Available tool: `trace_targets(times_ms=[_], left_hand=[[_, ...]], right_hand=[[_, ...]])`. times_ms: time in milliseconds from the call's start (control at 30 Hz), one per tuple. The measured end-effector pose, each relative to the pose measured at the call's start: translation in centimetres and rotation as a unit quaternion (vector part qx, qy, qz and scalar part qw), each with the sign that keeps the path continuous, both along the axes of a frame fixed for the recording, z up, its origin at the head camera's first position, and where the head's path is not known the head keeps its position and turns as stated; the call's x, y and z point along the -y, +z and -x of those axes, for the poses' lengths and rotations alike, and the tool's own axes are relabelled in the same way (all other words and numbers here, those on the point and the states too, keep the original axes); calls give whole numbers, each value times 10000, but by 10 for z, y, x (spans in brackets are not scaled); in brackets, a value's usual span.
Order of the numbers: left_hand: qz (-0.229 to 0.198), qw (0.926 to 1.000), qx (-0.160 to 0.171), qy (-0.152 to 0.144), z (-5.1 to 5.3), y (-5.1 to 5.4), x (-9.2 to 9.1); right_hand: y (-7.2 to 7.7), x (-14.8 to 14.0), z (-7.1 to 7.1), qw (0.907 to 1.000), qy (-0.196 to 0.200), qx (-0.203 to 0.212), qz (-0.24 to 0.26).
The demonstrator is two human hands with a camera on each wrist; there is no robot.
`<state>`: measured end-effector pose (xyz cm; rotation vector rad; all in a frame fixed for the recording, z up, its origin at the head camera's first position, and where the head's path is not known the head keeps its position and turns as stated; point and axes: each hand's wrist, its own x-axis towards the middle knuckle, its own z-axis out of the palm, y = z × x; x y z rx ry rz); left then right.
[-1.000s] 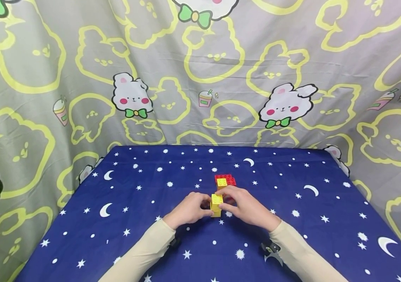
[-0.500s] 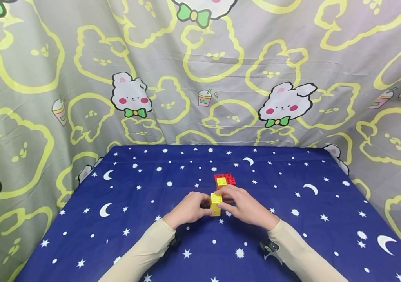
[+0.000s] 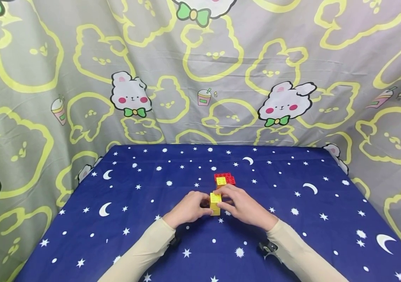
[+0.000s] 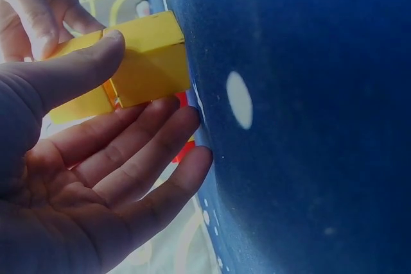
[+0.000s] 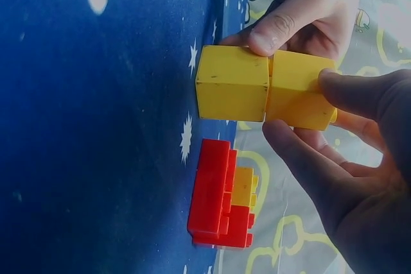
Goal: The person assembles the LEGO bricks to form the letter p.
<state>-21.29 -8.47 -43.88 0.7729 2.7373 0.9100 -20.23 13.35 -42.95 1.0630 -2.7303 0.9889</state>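
Observation:
Two yellow toy building bricks stand one on the other near the middle of the table. My left hand [image 3: 187, 207] holds the lower yellow brick [image 5: 231, 85], its thumb [image 4: 96, 59] on the near face by the seam. From the other side, my right hand [image 3: 244, 205] pinches the upper yellow brick [image 5: 298, 88] between thumb and fingers. A thin gap shows between the two bricks in the right wrist view, and the upper one looks slightly tilted. The lower brick's base touches the tablecloth.
Just behind the hands, red bricks [image 5: 215, 190] lie on the dark blue starry tablecloth [image 3: 151, 235], with a small yellow brick [image 3: 221, 180] at their near left. A patterned grey curtain [image 3: 172, 129] hangs behind the table.

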Motion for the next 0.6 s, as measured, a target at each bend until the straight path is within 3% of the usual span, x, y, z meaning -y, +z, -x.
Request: trace_targets(times_ms=[600], left_hand=[[-21,9999,85,-79,0,3,2]], right_hand=[[-3,-3,2,9998,16,153,97]])
